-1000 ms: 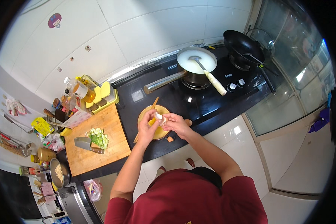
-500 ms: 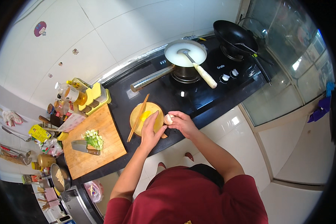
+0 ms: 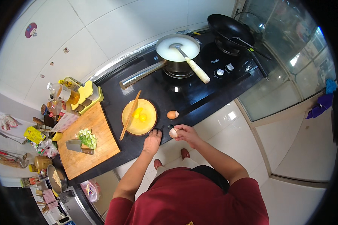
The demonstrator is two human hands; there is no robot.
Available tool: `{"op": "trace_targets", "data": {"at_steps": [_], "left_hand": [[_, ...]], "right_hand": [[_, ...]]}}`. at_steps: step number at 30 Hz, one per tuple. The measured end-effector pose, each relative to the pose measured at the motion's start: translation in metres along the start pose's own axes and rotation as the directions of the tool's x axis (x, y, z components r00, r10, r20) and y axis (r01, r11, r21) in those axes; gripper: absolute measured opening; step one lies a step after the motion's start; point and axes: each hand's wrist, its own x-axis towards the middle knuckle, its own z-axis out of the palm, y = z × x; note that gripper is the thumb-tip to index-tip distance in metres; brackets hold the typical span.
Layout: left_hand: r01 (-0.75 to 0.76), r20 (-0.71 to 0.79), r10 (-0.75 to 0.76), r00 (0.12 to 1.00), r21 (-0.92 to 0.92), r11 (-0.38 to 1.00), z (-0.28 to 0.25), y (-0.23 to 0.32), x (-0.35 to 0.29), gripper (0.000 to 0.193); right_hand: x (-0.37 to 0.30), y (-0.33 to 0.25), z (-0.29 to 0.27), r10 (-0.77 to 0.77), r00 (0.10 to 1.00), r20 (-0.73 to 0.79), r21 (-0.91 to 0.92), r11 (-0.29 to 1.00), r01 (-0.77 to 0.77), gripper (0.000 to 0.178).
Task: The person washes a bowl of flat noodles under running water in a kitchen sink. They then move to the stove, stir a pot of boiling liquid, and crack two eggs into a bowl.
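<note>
A cracked eggshell [image 3: 173,132] with its pale inside showing is held in the fingers of my right hand [image 3: 187,135], just off the counter's front edge. My left hand [image 3: 153,142] rests on that edge beside the yellow bowl [image 3: 149,125], holding nothing, its fingers stretched toward the rim. Raw egg with yellow yolks [image 3: 140,114] lies in the bowl. Across the bowl's left side rests a pair of wooden chopsticks [image 3: 130,115]. Another brown eggshell [image 3: 172,114], broken at one end, lies on the black counter to the bowl's right.
Left of the bowl, a wooden cutting board [image 3: 105,144] bears chopped green vegetables [image 3: 88,139] and a cleaver [image 3: 79,146]. Behind stands a long-handled pot [image 3: 178,67] of whitish liquid with a ladle [image 3: 193,65]. A black wok [image 3: 231,32] sits far right; bottles and seasoning boxes [image 3: 88,95] stand left.
My hands have moved apart and back from over the bowl. An eggshell now lies on the counter, and more yolk shows in the bowl. My left hand has come down to the counter edge.
</note>
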Motion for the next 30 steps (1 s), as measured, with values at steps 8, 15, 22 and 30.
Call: {"op": "trace_targets", "data": {"at_steps": [8,15,22,30], "left_hand": [[0.081,-0.159,-0.192,0.968,-0.527,0.846,-0.040,0.025,-0.003,0.028],[-0.112,-0.306,-0.166,0.938,-0.718,0.687,-0.053,0.062,0.013,0.031],[-0.104,-0.296,-0.086,0.951,-0.572,0.814,-0.054,0.072,0.024,0.038],[-0.059,-0.307,-0.085,0.948,-0.433,0.899,-0.038,0.059,0.082,0.055]], "right_hand": [[0.000,0.017,-0.009,0.012,0.999,-0.042,-0.009,1.000,-0.012,0.028],[-0.006,0.008,-0.001,0.053,0.997,0.051,0.175,0.983,-0.061,0.024],[-0.010,0.003,-0.018,0.053,0.999,-0.008,0.239,0.970,-0.049,0.024],[-0.012,-0.002,-0.046,0.037,0.999,-0.035,0.289,0.957,-0.025,0.025]]}}
